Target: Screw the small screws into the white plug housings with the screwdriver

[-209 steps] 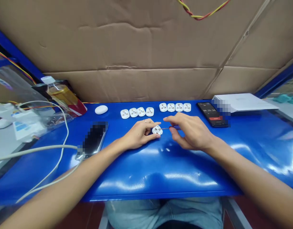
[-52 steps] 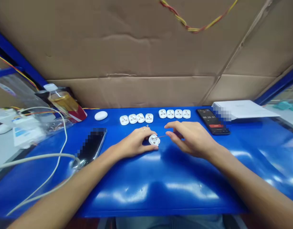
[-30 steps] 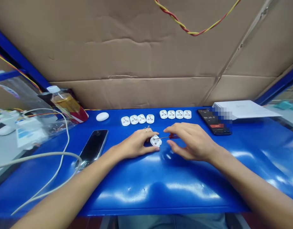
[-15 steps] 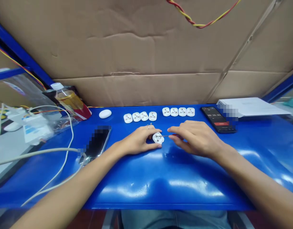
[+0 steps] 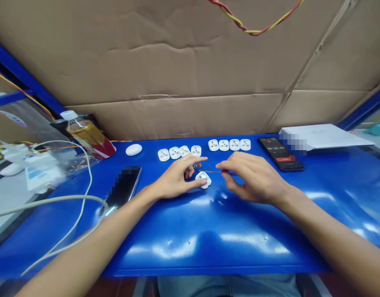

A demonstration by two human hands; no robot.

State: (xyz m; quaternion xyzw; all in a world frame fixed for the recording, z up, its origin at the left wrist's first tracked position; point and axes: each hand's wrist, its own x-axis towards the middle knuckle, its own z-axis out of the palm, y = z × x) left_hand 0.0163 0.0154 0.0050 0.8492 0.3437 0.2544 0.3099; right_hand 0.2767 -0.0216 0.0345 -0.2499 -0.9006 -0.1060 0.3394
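Observation:
My left hand (image 5: 181, 172) rests on the blue table with its index finger stretched out and apart from the thumb. The thumb tip lies on a small white plastic cover (image 5: 203, 179), which has metal-looking spots in it. A few small screws (image 5: 195, 166) show just beyond the cover, partly behind the fingers. Pinched between thumb and fingers of my right hand (image 5: 250, 175) is a thin screwdriver (image 5: 210, 171) with a red handle. Its shaft points left, above and apart from the cover. Most of the handle is hidden in the hand.
Two rows of similar white pieces (image 5: 224, 145) lie along the back. A white oval case (image 5: 133, 149) and a dark phone (image 5: 125, 185) are at left, with a bottle (image 5: 87, 134) and a looped cable (image 5: 85, 198). A timer phone (image 5: 281, 154) and white box (image 5: 326, 136) are at right.
The screwdriver tip has come off the cover and moved away from me. My left index finger has lifted off the cover, and the thumb has slid onto its top. The view has shifted slightly.

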